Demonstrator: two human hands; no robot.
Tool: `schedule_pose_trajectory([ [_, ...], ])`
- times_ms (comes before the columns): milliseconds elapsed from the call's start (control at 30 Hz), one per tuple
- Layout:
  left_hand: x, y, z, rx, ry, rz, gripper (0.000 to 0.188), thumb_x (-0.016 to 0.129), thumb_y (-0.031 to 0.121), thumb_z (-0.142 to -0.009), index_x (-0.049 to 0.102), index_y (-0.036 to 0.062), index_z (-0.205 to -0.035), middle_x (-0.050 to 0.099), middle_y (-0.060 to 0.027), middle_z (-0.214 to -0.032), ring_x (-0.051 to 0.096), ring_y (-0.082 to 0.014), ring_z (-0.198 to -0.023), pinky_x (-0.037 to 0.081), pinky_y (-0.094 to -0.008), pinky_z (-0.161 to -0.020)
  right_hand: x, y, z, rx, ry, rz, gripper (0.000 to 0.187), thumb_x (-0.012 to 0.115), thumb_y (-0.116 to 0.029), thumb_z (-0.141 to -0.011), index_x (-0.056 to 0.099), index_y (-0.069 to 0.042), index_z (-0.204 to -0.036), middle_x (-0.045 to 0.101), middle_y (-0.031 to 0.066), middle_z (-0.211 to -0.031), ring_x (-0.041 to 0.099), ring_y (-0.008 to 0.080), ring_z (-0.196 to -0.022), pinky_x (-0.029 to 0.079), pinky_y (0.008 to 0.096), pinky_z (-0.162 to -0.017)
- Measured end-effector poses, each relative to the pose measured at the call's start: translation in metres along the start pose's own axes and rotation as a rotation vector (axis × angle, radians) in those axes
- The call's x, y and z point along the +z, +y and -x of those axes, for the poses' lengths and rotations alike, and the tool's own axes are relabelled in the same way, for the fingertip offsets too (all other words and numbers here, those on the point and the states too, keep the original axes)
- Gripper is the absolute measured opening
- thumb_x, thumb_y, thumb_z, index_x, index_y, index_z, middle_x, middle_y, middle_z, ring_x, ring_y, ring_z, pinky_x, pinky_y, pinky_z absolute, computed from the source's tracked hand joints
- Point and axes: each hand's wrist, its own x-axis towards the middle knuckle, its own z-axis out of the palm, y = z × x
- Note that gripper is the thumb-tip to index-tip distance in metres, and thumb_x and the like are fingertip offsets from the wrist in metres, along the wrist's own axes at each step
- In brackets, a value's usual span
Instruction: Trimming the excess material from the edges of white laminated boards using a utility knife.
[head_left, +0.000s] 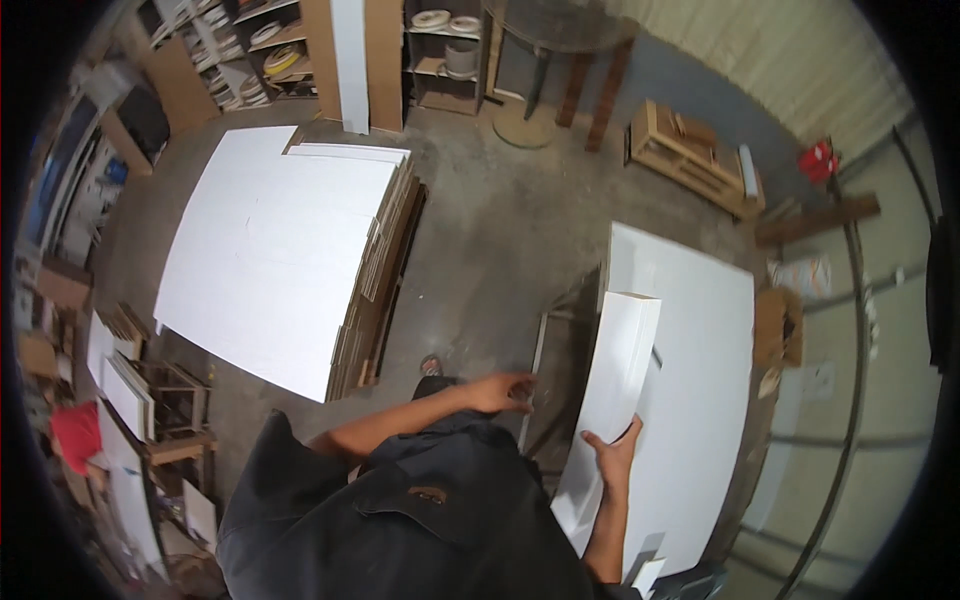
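Observation:
A long, narrow stack of white panel strips [618,350] lies along the near edge of a large white sheet [700,360] on the right side. My right hand [615,455] spans the stack, thumb on its left edge and fingers over its right edge, gripping it. To the left of the stack, my left hand [503,392] hovers in front of my body with loosely bent fingers apart and nothing visible in them. A small dark slim object [656,358] sits beside the stack; its kind is too small to make out.
At the left stands a tall pile of large white boards [275,250]. A metal frame [540,350] shows under the right sheet. Farther off are a wooden rack [690,160], shelves with rolls [445,55] and a round-based table [523,125]. A wooden stand [180,445] is at left.

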Motion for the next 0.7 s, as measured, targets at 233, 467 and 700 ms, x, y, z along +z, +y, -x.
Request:
schedule_pose_trajectory([
  [233, -0.044, 0.041, -0.032, 0.295, -0.329, 0.156, 0.11, 0.088, 0.047, -0.079, 0.027, -0.0023, -0.157, 0.043, -0.0208, -0.153, 0.041, -0.0318, -0.142, 0.034, -0.0447, -0.117, 0.072, -0.184, -0.047, -0.197, -0.146, -0.274, 0.103, 0.091, -0.01, -0.061, 0.034, -0.003, -0.146, 0.05, 0.0151, -0.134, 0.049, 0.0287, -0.127, 0.039, 0.0393, -0.111],
  [467, -0.127, 0.028, -0.055, 0.421, -0.411, 0.289, 0.108, 0.093, 0.035, -0.072, 0.032, -0.0036, -0.152, 0.046, -0.0222, -0.15, 0.042, -0.0315, -0.142, 0.033, -0.0393, -0.118, 0.099, -0.289, -0.121, -0.24, -0.1, -0.485, 0.106, 0.089, -0.012, -0.061, 0.034, 0.001, -0.15, 0.053, 0.0133, -0.131, 0.053, 0.0278, -0.122, 0.044, 0.0407, -0.105],
  [700, -0.237, 0.038, -0.092, 0.245, -0.114, 0.285, 0.099, 0.091, 0.027, -0.073, 0.036, -0.0027, -0.149, 0.052, -0.0199, -0.143, 0.05, -0.03, -0.134, 0.038, -0.041, -0.114, 0.125, -0.35, -0.246, -0.271, -0.131, -0.656, 0.094, 0.089, -0.013, -0.062, 0.045, 0.003, -0.144, 0.061, 0.0143, -0.124, 0.062, 0.0283, -0.111, 0.051, 0.0379, -0.097],
])
